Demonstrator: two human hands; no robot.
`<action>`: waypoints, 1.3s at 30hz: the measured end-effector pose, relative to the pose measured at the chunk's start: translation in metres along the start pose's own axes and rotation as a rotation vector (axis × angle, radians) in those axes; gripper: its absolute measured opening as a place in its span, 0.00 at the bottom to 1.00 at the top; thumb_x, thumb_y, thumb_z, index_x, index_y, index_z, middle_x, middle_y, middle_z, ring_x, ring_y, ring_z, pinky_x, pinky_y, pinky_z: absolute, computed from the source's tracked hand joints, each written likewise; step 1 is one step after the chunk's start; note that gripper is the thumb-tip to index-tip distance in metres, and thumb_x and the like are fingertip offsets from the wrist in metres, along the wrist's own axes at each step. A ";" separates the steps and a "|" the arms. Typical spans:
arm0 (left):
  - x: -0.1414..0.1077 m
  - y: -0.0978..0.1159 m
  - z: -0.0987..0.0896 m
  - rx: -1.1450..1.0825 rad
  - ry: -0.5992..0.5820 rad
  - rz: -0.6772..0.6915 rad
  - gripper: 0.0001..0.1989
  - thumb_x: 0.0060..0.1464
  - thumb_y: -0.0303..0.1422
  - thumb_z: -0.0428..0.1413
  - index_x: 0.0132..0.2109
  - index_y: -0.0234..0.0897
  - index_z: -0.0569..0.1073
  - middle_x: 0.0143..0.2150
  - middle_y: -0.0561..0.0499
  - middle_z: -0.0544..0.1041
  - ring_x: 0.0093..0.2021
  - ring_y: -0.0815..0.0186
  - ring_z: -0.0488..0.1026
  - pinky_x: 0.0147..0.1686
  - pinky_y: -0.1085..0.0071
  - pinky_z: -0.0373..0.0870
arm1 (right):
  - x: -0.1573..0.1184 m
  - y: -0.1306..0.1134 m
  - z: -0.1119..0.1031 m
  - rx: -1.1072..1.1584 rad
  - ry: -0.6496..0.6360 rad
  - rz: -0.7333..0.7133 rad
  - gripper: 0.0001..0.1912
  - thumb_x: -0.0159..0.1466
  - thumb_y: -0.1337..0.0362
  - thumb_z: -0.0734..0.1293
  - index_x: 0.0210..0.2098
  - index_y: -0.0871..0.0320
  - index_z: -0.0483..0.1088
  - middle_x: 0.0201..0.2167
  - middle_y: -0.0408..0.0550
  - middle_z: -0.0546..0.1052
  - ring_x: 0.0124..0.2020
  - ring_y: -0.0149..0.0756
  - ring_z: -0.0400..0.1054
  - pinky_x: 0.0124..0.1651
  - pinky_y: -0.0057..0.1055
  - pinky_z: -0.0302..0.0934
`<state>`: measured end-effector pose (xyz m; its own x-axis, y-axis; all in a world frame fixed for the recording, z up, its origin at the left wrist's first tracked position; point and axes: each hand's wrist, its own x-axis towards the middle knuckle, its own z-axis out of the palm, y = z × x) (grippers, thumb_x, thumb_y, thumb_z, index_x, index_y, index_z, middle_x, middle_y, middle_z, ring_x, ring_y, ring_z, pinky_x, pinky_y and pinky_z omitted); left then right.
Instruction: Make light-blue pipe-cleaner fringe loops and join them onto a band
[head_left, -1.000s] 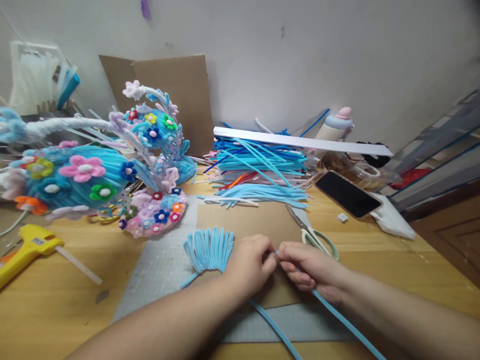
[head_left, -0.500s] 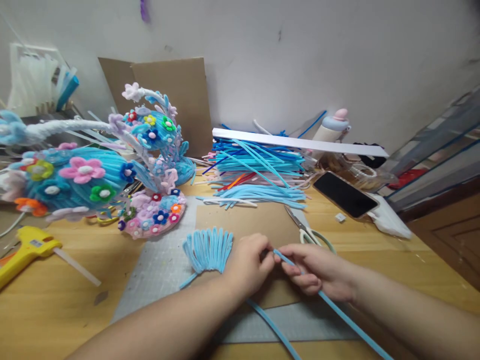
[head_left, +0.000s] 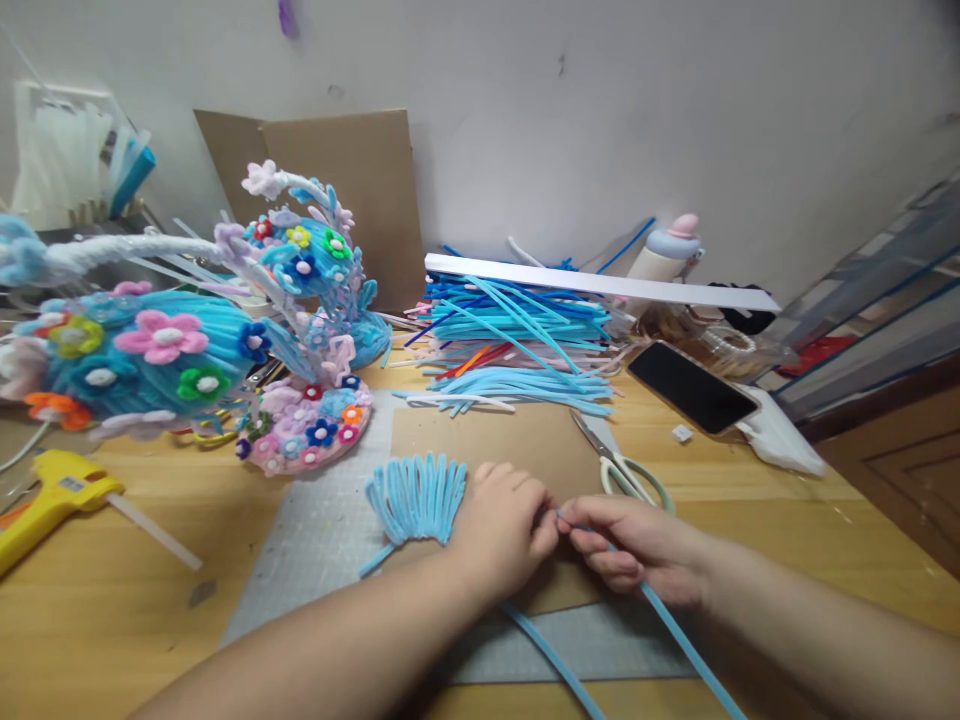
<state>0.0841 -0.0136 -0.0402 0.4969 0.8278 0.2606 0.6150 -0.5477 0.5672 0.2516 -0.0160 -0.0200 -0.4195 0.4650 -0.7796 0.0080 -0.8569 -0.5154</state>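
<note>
Over the brown cardboard, my right hand (head_left: 637,550) pinches a light blue pipe cleaner (head_left: 686,635), which runs down to the bottom edge. My left hand (head_left: 506,525) is closed with its fingertips against my right fingertips, at the end of that strip; its own grip is mostly hidden. A second light blue strip (head_left: 553,655) comes out from beneath my left wrist. Left of my left hand, a fan of looped light blue pipe cleaners (head_left: 418,500) rests on the cardboard (head_left: 525,437) and the grey mat (head_left: 300,530).
Scissors (head_left: 619,465) lie behind my right hand, with a phone (head_left: 694,388) farther right. Stacked pipe cleaners (head_left: 517,325) are at the back. Flower-covered ornaments (head_left: 165,345) and a yellow glue gun (head_left: 64,495) occupy the left side.
My left hand has shifted slightly right and turned its back more upward, closing in on my right fingertips. The strip below my right hand hangs a little further left.
</note>
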 end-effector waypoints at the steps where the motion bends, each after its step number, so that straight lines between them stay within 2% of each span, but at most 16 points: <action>1: 0.000 0.001 0.000 0.022 0.004 0.008 0.02 0.50 0.30 0.53 0.31 0.37 0.69 0.31 0.51 0.73 0.36 0.63 0.66 0.40 0.65 0.55 | 0.001 0.001 0.001 -0.120 0.053 -0.065 0.07 0.57 0.64 0.58 0.24 0.58 0.58 0.12 0.32 0.56 0.08 0.18 0.42 0.13 0.20 0.33; 3: -0.001 0.001 -0.001 0.048 0.004 0.019 0.02 0.50 0.30 0.53 0.31 0.37 0.69 0.29 0.52 0.73 0.36 0.63 0.66 0.41 0.64 0.54 | 0.002 0.005 0.003 -0.459 0.204 -0.272 0.08 0.56 0.63 0.58 0.22 0.57 0.56 0.11 0.33 0.56 0.09 0.21 0.45 0.14 0.22 0.36; 6: -0.002 0.001 -0.001 0.045 0.004 0.017 0.03 0.50 0.31 0.53 0.30 0.38 0.68 0.28 0.53 0.73 0.35 0.64 0.66 0.40 0.64 0.54 | 0.000 0.010 0.004 -1.107 0.431 -0.683 0.09 0.56 0.66 0.60 0.20 0.58 0.58 0.14 0.38 0.61 0.17 0.26 0.55 0.21 0.25 0.43; 8: -0.002 0.000 -0.001 0.027 0.005 0.012 0.02 0.49 0.31 0.53 0.30 0.38 0.69 0.29 0.54 0.73 0.36 0.64 0.65 0.40 0.64 0.54 | -0.004 0.013 0.005 -1.459 0.460 -0.895 0.07 0.57 0.68 0.59 0.24 0.59 0.64 0.19 0.44 0.67 0.22 0.29 0.59 0.25 0.27 0.44; 10: -0.002 -0.001 -0.001 0.011 0.010 0.001 0.01 0.49 0.30 0.53 0.31 0.38 0.69 0.29 0.54 0.73 0.36 0.65 0.65 0.41 0.64 0.54 | -0.007 0.014 0.006 -1.597 0.451 -0.967 0.08 0.58 0.68 0.57 0.29 0.59 0.67 0.23 0.47 0.70 0.24 0.32 0.61 0.26 0.29 0.45; 12: -0.002 -0.001 -0.001 0.002 0.021 -0.013 0.02 0.49 0.30 0.53 0.30 0.38 0.68 0.29 0.54 0.73 0.36 0.65 0.65 0.40 0.65 0.53 | -0.008 0.012 0.007 -1.459 0.465 -0.876 0.08 0.60 0.65 0.57 0.27 0.59 0.65 0.22 0.47 0.70 0.23 0.31 0.62 0.25 0.28 0.46; 14: -0.002 -0.001 -0.001 -0.006 0.032 -0.021 0.03 0.50 0.31 0.53 0.29 0.38 0.68 0.29 0.54 0.73 0.35 0.65 0.65 0.40 0.65 0.53 | -0.009 0.008 0.009 -1.075 0.398 -0.626 0.11 0.61 0.61 0.56 0.26 0.58 0.62 0.18 0.42 0.67 0.17 0.29 0.60 0.21 0.25 0.45; 16: -0.002 0.000 -0.001 -0.017 0.040 -0.023 0.03 0.50 0.31 0.53 0.30 0.37 0.67 0.29 0.54 0.73 0.36 0.65 0.65 0.40 0.65 0.53 | -0.010 0.005 0.008 -0.601 0.220 -0.339 0.12 0.61 0.58 0.55 0.27 0.58 0.61 0.15 0.38 0.63 0.12 0.25 0.55 0.16 0.23 0.43; 18: -0.003 0.002 -0.003 -0.022 0.042 -0.022 0.02 0.51 0.31 0.53 0.30 0.37 0.67 0.30 0.54 0.73 0.36 0.65 0.65 0.41 0.65 0.53 | -0.010 0.004 0.006 -0.218 0.043 -0.120 0.12 0.61 0.58 0.55 0.26 0.58 0.61 0.14 0.35 0.61 0.09 0.21 0.50 0.13 0.21 0.40; 20: -0.003 0.003 -0.004 -0.016 0.034 -0.012 0.02 0.51 0.30 0.52 0.31 0.38 0.67 0.31 0.54 0.73 0.37 0.65 0.65 0.41 0.64 0.53 | -0.009 0.005 0.003 0.001 -0.039 -0.017 0.13 0.60 0.59 0.58 0.23 0.60 0.59 0.13 0.34 0.59 0.09 0.18 0.48 0.12 0.18 0.38; 23: -0.004 0.004 -0.006 0.009 0.005 0.029 0.03 0.53 0.31 0.51 0.34 0.39 0.68 0.33 0.53 0.73 0.38 0.64 0.64 0.41 0.64 0.53 | -0.006 0.007 0.000 0.138 -0.034 -0.002 0.12 0.60 0.62 0.59 0.22 0.60 0.59 0.13 0.34 0.60 0.08 0.17 0.48 0.11 0.16 0.38; 29: -0.003 0.004 -0.006 0.073 -0.043 0.072 0.04 0.53 0.32 0.51 0.33 0.39 0.69 0.31 0.54 0.72 0.37 0.64 0.63 0.40 0.63 0.52 | -0.002 0.007 -0.001 0.189 0.003 0.053 0.09 0.57 0.65 0.60 0.22 0.60 0.59 0.13 0.34 0.60 0.08 0.17 0.51 0.11 0.15 0.41; 32: -0.003 0.003 -0.005 0.072 -0.040 0.089 0.04 0.52 0.32 0.51 0.32 0.39 0.69 0.30 0.55 0.73 0.37 0.65 0.64 0.40 0.63 0.52 | -0.001 0.009 0.001 0.095 0.061 -0.008 0.05 0.55 0.66 0.59 0.24 0.59 0.59 0.13 0.34 0.62 0.09 0.18 0.52 0.12 0.15 0.43; 35: -0.003 0.002 -0.004 0.091 -0.049 0.116 0.05 0.51 0.32 0.52 0.29 0.38 0.68 0.28 0.55 0.73 0.36 0.66 0.64 0.40 0.64 0.52 | 0.001 0.013 0.004 -0.188 0.134 -0.194 0.06 0.55 0.65 0.57 0.23 0.58 0.57 0.12 0.34 0.63 0.07 0.21 0.50 0.11 0.18 0.40; 37: -0.003 0.002 -0.003 0.106 -0.050 0.126 0.05 0.51 0.32 0.52 0.28 0.37 0.68 0.28 0.55 0.73 0.36 0.66 0.64 0.40 0.64 0.52 | 0.001 0.015 0.005 -0.462 0.220 -0.320 0.06 0.55 0.66 0.56 0.22 0.56 0.55 0.10 0.34 0.61 0.07 0.23 0.50 0.12 0.20 0.39; 39: -0.003 0.001 -0.003 0.110 -0.047 0.126 0.05 0.51 0.32 0.52 0.28 0.37 0.67 0.28 0.55 0.73 0.35 0.66 0.64 0.41 0.64 0.52 | 0.001 0.016 0.005 -0.804 0.344 -0.491 0.07 0.54 0.68 0.56 0.21 0.56 0.53 0.10 0.35 0.61 0.11 0.25 0.54 0.15 0.22 0.43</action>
<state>0.0815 -0.0164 -0.0379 0.6005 0.7468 0.2858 0.6082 -0.6587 0.4430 0.2469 -0.0300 -0.0273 -0.2570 0.8746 -0.4112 0.5689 -0.2070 -0.7959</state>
